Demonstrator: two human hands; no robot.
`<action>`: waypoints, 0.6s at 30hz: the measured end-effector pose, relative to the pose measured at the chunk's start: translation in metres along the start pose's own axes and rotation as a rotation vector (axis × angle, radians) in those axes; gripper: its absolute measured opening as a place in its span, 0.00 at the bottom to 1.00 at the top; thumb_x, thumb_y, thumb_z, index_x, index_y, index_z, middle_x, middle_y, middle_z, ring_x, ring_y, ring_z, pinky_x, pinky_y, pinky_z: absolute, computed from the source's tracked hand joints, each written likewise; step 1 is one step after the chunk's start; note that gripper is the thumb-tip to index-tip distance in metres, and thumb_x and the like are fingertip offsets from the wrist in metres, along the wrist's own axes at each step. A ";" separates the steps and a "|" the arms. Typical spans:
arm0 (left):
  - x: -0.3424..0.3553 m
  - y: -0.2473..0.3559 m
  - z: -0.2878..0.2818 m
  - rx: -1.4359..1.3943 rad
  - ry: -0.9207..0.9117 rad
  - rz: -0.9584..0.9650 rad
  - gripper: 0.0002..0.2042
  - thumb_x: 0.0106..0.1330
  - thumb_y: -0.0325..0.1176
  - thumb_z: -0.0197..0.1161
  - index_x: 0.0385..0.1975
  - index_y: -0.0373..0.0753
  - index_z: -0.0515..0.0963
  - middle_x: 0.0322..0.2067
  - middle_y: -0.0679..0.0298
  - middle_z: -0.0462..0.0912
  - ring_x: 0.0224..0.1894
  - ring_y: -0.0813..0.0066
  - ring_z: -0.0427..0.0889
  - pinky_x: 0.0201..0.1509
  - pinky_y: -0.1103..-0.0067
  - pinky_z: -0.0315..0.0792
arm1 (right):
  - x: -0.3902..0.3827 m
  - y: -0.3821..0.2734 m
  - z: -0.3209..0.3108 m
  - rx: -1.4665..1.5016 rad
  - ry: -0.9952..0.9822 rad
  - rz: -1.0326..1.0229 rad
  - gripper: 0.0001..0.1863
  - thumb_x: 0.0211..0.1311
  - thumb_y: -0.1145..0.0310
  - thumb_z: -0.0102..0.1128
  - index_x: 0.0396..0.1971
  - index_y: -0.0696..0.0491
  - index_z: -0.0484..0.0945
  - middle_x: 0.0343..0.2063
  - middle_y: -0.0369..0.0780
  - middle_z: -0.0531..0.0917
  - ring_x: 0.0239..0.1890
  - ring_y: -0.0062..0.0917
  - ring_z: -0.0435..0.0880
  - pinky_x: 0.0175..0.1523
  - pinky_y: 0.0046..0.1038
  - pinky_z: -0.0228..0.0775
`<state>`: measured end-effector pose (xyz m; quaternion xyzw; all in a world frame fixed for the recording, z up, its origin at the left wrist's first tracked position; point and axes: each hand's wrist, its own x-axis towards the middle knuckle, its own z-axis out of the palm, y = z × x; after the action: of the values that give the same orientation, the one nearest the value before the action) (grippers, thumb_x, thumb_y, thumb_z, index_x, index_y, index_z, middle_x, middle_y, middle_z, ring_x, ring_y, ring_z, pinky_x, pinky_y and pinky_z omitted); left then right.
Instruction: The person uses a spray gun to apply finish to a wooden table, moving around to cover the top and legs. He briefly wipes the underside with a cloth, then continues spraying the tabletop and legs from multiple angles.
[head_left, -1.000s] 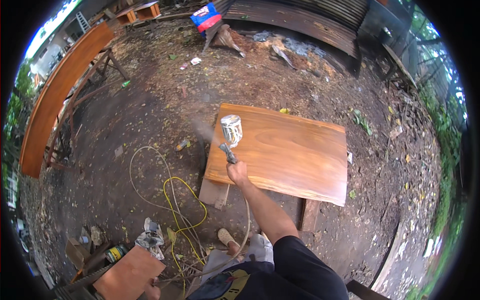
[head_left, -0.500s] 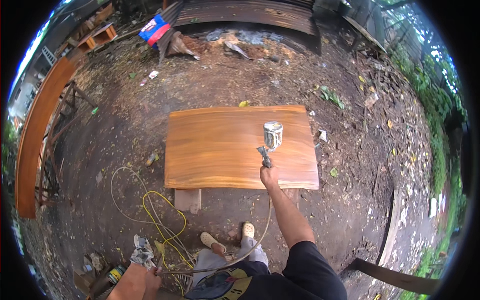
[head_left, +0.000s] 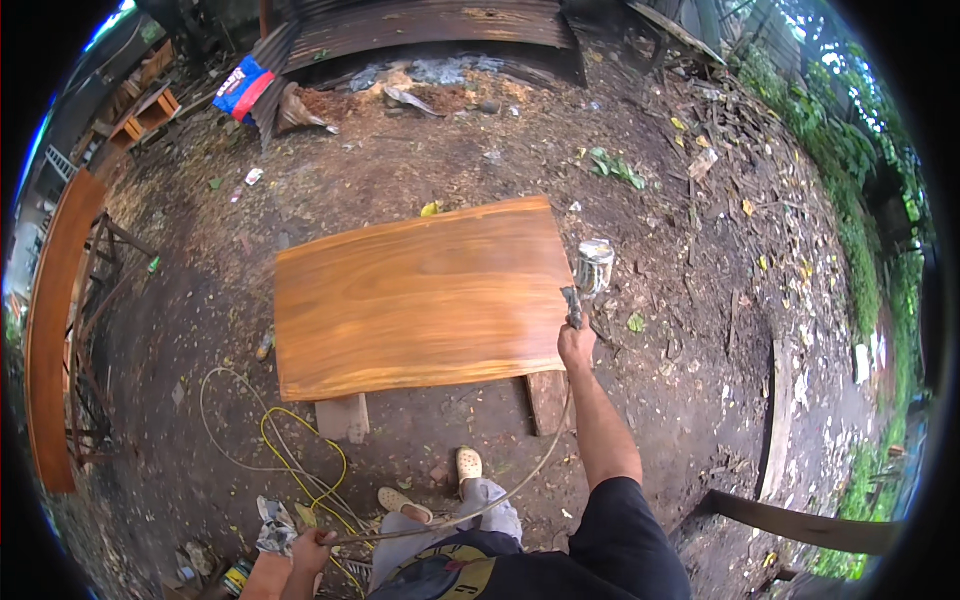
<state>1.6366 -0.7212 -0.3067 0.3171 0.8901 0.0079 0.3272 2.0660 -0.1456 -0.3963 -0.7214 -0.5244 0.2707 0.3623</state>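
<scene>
In front of me a glossy brown wooden slab [head_left: 420, 300] lies flat on wooden supports [head_left: 546, 402]. My right hand [head_left: 576, 344] is closed round the grip of a spray gun [head_left: 571, 304] by the slab's right edge. The gun's silver cup [head_left: 595, 264], streaked with pale paint, shows just beyond that edge, over the ground. From the gun a pale air hose [head_left: 508, 493] curves back toward my body. Down at the lower left, my left hand [head_left: 312, 552] is closed round the hose.
A yellow cord [head_left: 342, 462] and loops of pale hose lie on the ground at my left. Another long brown board [head_left: 52, 350] rests on a stand at far left. Corrugated metal sheets [head_left: 430, 32] stand at the back. A dark plank [head_left: 800, 528] juts in at the lower right.
My right hand has swept the spray gun rightward, from above the slab to its right edge. The whole view has shifted and turned a little. My left hand keeps hold of the hose.
</scene>
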 end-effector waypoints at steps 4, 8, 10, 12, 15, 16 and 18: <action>0.008 -0.011 0.011 0.039 0.031 0.046 0.21 0.61 0.54 0.69 0.35 0.38 0.84 0.28 0.52 0.85 0.36 0.50 0.86 0.41 0.62 0.78 | -0.006 0.007 -0.018 -0.029 0.109 -0.011 0.13 0.57 0.72 0.52 0.41 0.54 0.79 0.31 0.54 0.85 0.39 0.49 0.85 0.44 0.43 0.74; 0.013 -0.029 0.016 0.052 -0.071 -0.012 0.21 0.60 0.53 0.70 0.36 0.39 0.84 0.29 0.51 0.86 0.38 0.50 0.86 0.43 0.62 0.78 | -0.025 0.008 -0.024 -0.063 0.198 0.025 0.10 0.58 0.74 0.52 0.39 0.55 0.78 0.30 0.55 0.84 0.37 0.52 0.84 0.42 0.45 0.73; 0.010 -0.049 0.021 0.044 -0.112 -0.014 0.21 0.59 0.53 0.70 0.37 0.39 0.84 0.30 0.51 0.86 0.39 0.50 0.86 0.43 0.62 0.78 | -0.039 0.015 -0.024 -0.020 0.202 -0.006 0.10 0.57 0.74 0.52 0.39 0.56 0.79 0.29 0.54 0.84 0.35 0.50 0.84 0.42 0.43 0.73; 0.001 -0.076 0.025 0.033 -0.121 -0.029 0.21 0.59 0.53 0.70 0.37 0.40 0.84 0.30 0.51 0.86 0.39 0.50 0.86 0.44 0.63 0.79 | -0.061 0.013 -0.010 0.006 0.163 -0.031 0.10 0.57 0.74 0.52 0.38 0.57 0.79 0.29 0.54 0.84 0.34 0.49 0.84 0.42 0.42 0.73; -0.002 -0.122 0.037 0.095 -0.117 -0.002 0.20 0.58 0.53 0.71 0.37 0.41 0.84 0.30 0.51 0.87 0.39 0.53 0.87 0.44 0.64 0.79 | -0.090 0.019 0.008 0.034 0.090 -0.087 0.11 0.56 0.74 0.52 0.38 0.57 0.79 0.31 0.53 0.85 0.37 0.48 0.86 0.44 0.42 0.73; -0.009 -0.136 0.035 0.088 -0.114 -0.017 0.20 0.58 0.53 0.71 0.37 0.41 0.84 0.30 0.51 0.87 0.39 0.53 0.87 0.44 0.64 0.79 | -0.109 0.010 0.021 0.047 0.056 -0.075 0.12 0.56 0.73 0.51 0.39 0.56 0.79 0.31 0.53 0.85 0.38 0.49 0.86 0.44 0.43 0.73; -0.026 -0.165 0.029 -0.052 -0.082 -0.066 0.20 0.58 0.52 0.72 0.36 0.39 0.84 0.30 0.52 0.87 0.38 0.56 0.87 0.44 0.65 0.79 | -0.145 -0.014 0.049 0.025 -0.021 -0.021 0.12 0.57 0.71 0.51 0.40 0.55 0.79 0.31 0.54 0.85 0.39 0.50 0.86 0.45 0.44 0.73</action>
<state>1.5769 -0.8734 -0.3508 0.2788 0.8855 0.0073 0.3715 1.9761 -0.2697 -0.4129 -0.7084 -0.5323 0.2808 0.3687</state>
